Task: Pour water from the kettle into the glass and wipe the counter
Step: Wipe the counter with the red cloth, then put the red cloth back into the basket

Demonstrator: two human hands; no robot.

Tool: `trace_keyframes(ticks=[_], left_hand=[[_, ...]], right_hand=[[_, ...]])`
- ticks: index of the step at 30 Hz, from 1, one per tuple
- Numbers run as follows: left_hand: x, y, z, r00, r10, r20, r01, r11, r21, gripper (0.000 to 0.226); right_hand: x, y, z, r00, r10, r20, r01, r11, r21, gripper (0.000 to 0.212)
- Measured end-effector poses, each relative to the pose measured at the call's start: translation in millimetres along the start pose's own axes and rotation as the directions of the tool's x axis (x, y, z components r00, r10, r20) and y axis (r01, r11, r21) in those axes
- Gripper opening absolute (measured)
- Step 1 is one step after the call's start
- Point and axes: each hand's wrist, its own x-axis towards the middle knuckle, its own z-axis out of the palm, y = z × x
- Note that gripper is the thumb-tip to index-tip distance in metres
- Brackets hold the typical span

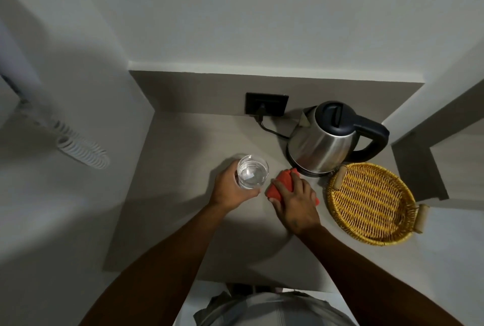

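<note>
Gripping glass [252, 175] with left hand [231, 189], fingers wrapped round its left wall; clear water showing inside; glass base hidden, so lifted or resting on counter [183, 194] not determinable. Pressing red cloth [281, 186] flat to counter with right hand [296, 201], palm down, fingers spread over it. Cloth lying just beside glass, touching or nearly touching kettle [323, 146] base. Kettle standing upright at rear, lid shut, handle pointing right, cord running to wall socket [266, 104]. Wicker basket [372, 201] sitting right of cloth.
</note>
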Motion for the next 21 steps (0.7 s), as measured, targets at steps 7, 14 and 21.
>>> trace_keyframes(ticks=[7,14,21], left_hand=[[-4.0,5.6,1.3,0.999,0.043,0.002,-0.043,0.999,0.031,0.080],[1.2,-7.2,5.3,0.995,0.099,0.013,-0.099,0.995,0.021,0.080],[4.5,-16.4,1.8,0.990,0.132,0.045,-0.136,0.987,0.091,0.082]], right_hand=[[0.6,-2.4,-6.8,1.000,0.012,0.009,-0.012,0.998,0.056,0.053],[-37.2,2.1,-44.7,0.963,0.097,-0.253,0.002,0.930,0.367,0.049],[-72.2,66.3,-64.1,0.827,0.381,-0.415,-0.164,0.867,0.470,0.048]])
